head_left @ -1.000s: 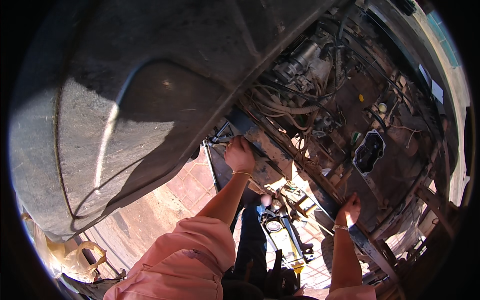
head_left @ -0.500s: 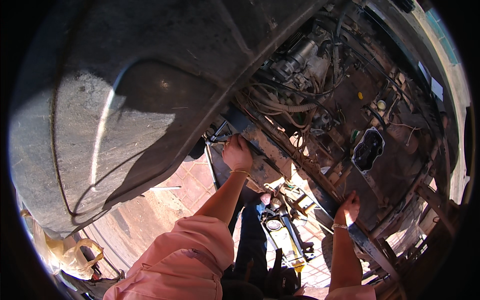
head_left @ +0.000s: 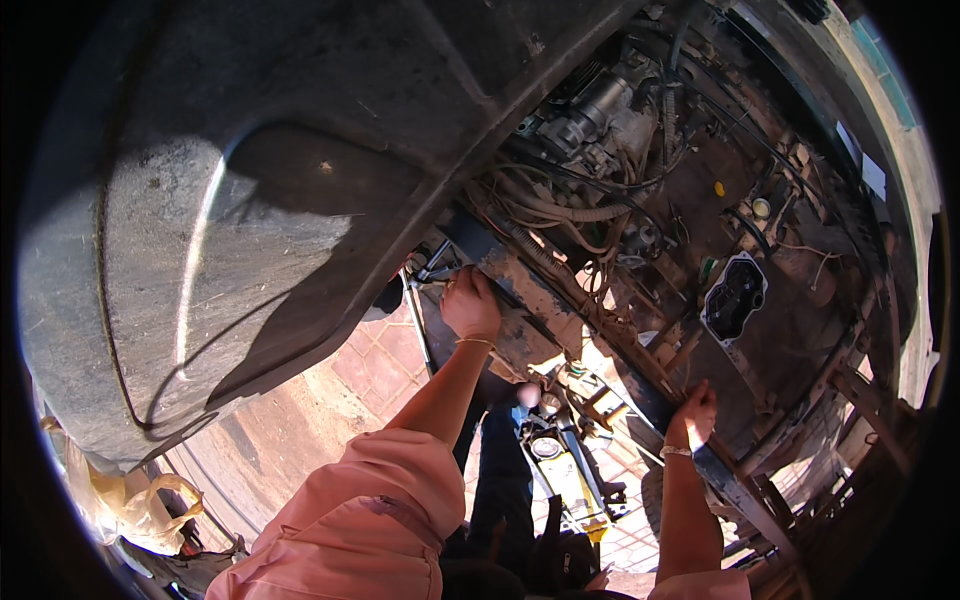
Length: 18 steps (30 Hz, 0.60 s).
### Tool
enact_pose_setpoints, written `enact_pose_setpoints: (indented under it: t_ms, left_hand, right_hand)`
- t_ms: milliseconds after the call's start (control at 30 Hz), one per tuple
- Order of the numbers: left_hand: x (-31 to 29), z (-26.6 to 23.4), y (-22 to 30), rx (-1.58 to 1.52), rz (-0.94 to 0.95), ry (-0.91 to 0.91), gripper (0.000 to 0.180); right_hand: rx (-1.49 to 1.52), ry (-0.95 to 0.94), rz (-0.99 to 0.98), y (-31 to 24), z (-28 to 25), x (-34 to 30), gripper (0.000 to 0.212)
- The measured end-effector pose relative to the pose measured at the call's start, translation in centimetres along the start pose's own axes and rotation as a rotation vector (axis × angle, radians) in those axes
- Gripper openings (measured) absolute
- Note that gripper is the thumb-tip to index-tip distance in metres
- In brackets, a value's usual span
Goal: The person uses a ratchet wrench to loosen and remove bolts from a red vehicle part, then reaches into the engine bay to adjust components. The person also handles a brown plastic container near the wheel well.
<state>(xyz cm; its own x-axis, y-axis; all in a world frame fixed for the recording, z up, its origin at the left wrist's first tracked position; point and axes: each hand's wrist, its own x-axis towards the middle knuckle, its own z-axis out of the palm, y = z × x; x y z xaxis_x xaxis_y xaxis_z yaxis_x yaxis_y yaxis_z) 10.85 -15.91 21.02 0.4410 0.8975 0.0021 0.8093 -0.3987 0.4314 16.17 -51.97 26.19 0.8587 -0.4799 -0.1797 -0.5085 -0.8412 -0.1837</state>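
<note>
My left hand (head_left: 470, 305) is closed at the edge of a long dark metal frame rail (head_left: 645, 390), its fingers curled away from view. Just beyond its fingertips, a shiny metal tool (head_left: 433, 265), like a ratchet or wrench, sits beside the rail. Whether the fingers hold that tool or the rail cannot be made out. A long thin metal bar (head_left: 416, 322) slants down from beside the tool. Farther right, my right hand (head_left: 693, 415) is closed over the same rail with its fingers bent.
A large dark body panel (head_left: 300, 220) slopes across the left. Hoses (head_left: 570, 212) and engine parts (head_left: 590, 115) fill the bay at upper right, near an open black cavity with a pale rim (head_left: 735, 297). Below stands a floor jack (head_left: 560, 465). A crumpled plastic bag (head_left: 140, 510) lies lower left.
Both hands keep nearly the same places; the left one has shifted very slightly up and left. The whole view has drifted a little.
</note>
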Motion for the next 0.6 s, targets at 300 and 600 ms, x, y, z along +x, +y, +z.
enact_pose_setpoints:
  t_ms: [300,600]
  left_hand:
    - [-0.07,-0.17,0.20,0.001,0.007,0.004,0.030]
    - [-0.04,-0.23,0.28,-0.015,0.005,0.000,0.031]
  right_hand:
    - [0.015,0.000,0.000,-0.13,-0.12,-0.14,0.046]
    - [0.011,-0.034,0.010,0.37,0.09,0.12,0.051]
